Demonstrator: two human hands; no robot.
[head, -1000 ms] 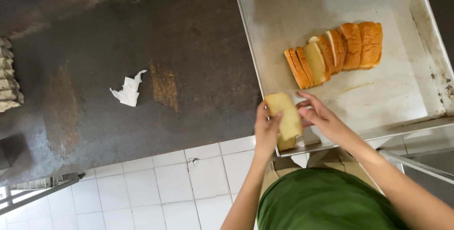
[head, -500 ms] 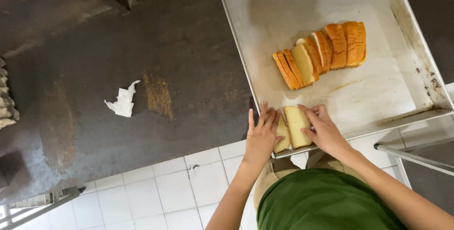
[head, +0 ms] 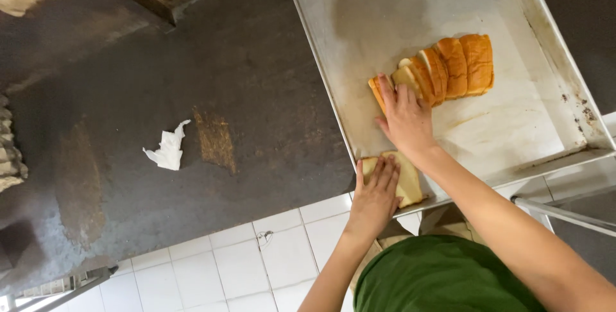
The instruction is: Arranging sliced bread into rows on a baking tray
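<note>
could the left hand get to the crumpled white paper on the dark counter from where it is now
Probably yes: the left hand rests on a bread slice at the tray edge, and only bare counter lies between it and the paper.

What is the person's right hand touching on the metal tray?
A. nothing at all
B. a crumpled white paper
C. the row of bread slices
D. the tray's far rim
C: the right hand lies with its fingers on the near end of the row of bread slices in the tray, while the left hand presses a single slice at the tray's near edge.
</note>
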